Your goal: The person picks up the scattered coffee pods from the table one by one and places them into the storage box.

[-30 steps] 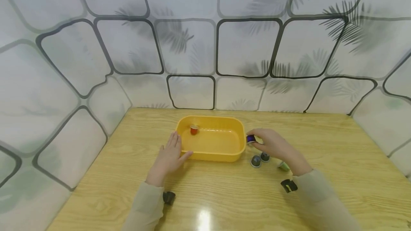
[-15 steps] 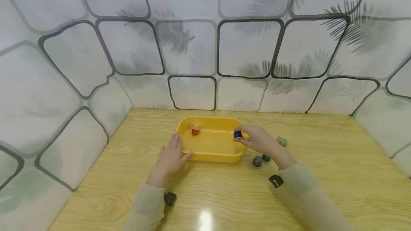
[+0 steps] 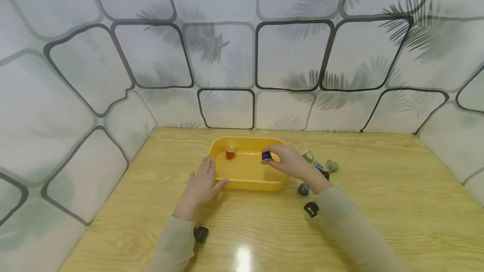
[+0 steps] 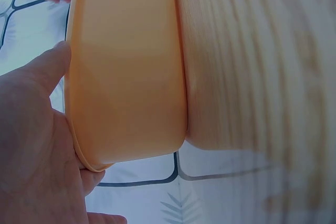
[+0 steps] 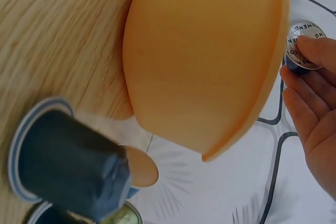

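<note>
My right hand (image 3: 288, 160) pinches a purple-blue coffee capsule (image 3: 266, 157) above the right half of a yellow tray (image 3: 247, 185). In the right wrist view the thumb lies on the capsule's printed foil lid (image 5: 305, 31), with the fingers on the other side. My left hand (image 3: 199, 187) rests on the tray's front left corner, its fingers straight along the left rim and the thumb on the front rim. Inside the tray, a red capsule (image 3: 230, 153) stands near the back left.
Right of the tray are a dark grey capsule (image 3: 303, 189), a green-gold capsule (image 3: 308, 156), a blue capsule (image 3: 318, 166) and a light green capsule (image 3: 332, 166). My right forearm passes over this group. A patterned wall stands behind the wooden table (image 3: 124, 205).
My right hand has carried the purple-blue capsule leftward from beside the tray to above its inside. Capsules behind the right hand have come into view. The left hand has stayed in place.
</note>
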Tool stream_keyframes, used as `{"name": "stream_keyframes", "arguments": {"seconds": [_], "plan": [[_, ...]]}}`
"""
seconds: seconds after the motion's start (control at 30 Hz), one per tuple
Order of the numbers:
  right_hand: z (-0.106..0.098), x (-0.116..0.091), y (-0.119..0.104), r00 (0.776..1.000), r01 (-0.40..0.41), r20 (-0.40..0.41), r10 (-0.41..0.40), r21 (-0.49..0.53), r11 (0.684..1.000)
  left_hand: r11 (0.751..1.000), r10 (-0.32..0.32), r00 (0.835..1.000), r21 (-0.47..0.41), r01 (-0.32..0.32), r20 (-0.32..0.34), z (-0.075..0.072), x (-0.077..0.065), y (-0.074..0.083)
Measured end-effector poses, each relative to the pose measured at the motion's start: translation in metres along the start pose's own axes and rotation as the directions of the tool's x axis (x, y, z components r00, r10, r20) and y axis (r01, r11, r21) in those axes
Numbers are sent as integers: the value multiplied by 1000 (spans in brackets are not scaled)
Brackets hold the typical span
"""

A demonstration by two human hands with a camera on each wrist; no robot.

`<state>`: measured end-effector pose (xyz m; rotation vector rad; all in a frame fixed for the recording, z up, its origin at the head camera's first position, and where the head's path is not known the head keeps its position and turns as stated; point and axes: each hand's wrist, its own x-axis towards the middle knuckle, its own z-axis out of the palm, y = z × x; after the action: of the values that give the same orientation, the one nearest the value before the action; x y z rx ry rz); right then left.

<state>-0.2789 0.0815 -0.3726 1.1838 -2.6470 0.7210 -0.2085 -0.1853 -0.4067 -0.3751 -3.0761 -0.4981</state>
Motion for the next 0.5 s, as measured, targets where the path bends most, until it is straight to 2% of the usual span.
{"name": "stream_keyframes", "arguments": {"seconds": [0.33,0.5], "plan": [[14,19,-8,1000,18,-22,-19,-57,998,1000,-11,1000,3,11,-1,0,1,1],[20,25,-12,1000,5,-15,-6,-47,999,1000,-17,1000,15,17,-2,1,1,0]]}}
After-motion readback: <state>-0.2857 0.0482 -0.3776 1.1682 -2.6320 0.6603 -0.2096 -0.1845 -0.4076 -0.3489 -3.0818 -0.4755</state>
